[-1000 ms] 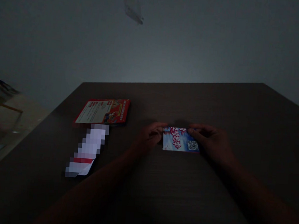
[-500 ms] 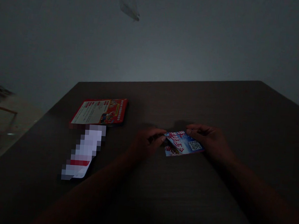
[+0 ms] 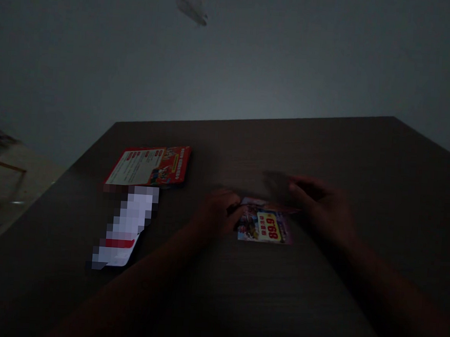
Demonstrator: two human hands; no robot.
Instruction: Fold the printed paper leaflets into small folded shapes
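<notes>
A small printed leaflet (image 3: 269, 228) lies folded open on the dark table, showing a colourful inner side with red figures on a yellow patch. Its upper flap is tilted and seen nearly edge-on. At the left edge, my left hand (image 3: 220, 212) is closed on the leaflet, thumb and fingers pinching it. My right hand (image 3: 322, 203) hovers just above the leaflet's right end, slightly blurred, its thumb and forefinger a little apart with nothing visible between them. The other fingers of this hand are partly hidden.
On the table's (image 3: 249, 149) left part lies a red printed booklet or flat box (image 3: 148, 165). In front of it is a long white object (image 3: 132, 229), partly pixelated. A pale wall (image 3: 275, 54) rises behind the table, with a clear hanging object (image 3: 190, 2) at the top.
The blue side with the QR code has turned out of sight, and the inner side now shows. My right hand has come off the leaflet and risen slightly; the left stays at its edge.
</notes>
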